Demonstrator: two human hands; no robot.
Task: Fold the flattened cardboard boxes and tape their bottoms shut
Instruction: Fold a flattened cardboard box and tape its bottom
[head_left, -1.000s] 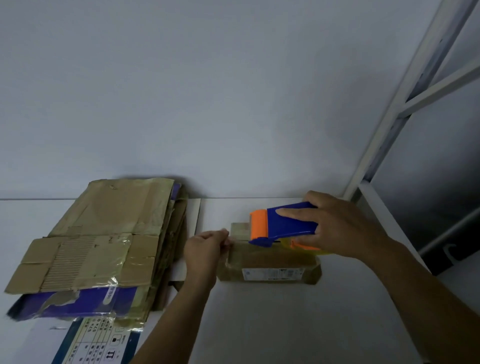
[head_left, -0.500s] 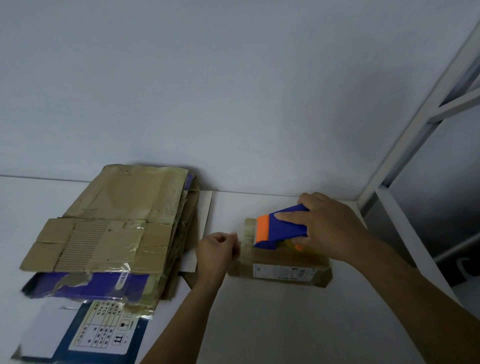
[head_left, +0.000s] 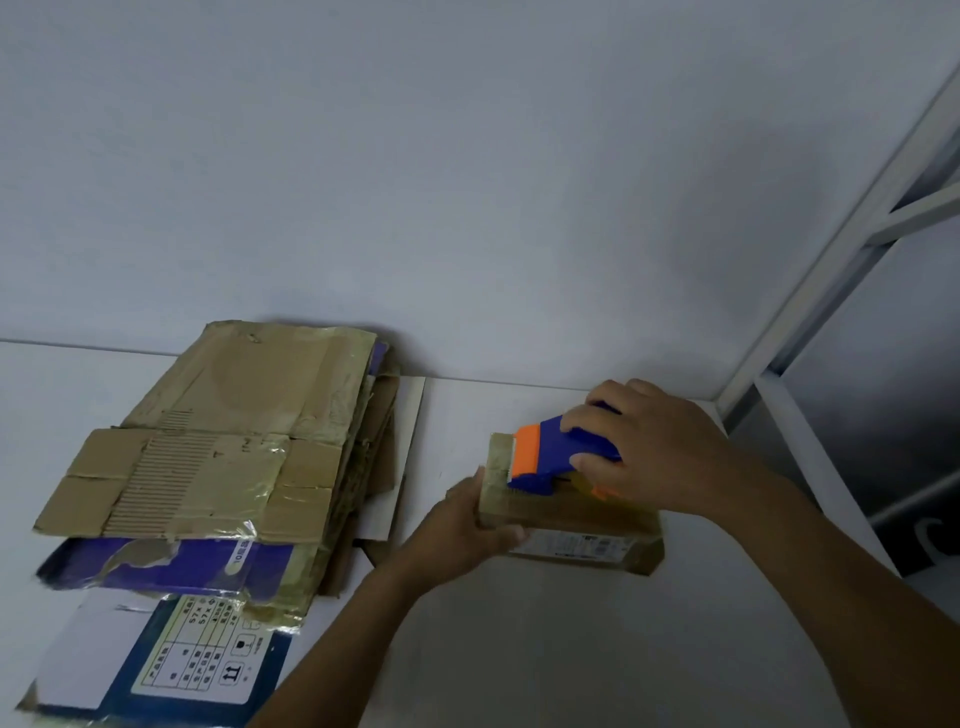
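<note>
Taping is judged to be the step in hand. On the white counter (head_left: 519, 649), a stack (head_left: 234, 441) of flattened boxes is seen at the left. Right of the stack, a small folded box (head_left: 582, 545) is set flat on the counter, closed flaps turned up. A blue and orange dispenser (head_left: 550, 457) is pressed on the box top near its left end. The dispenser is clasped by the right grip (head_left: 665, 457), fingers curled over it; the box's left end is held by the left grip (head_left: 462, 525), thumb on top. Next, the tape is probably to be cut at that edge and smoothed down the side, with the box held steady.
</note>
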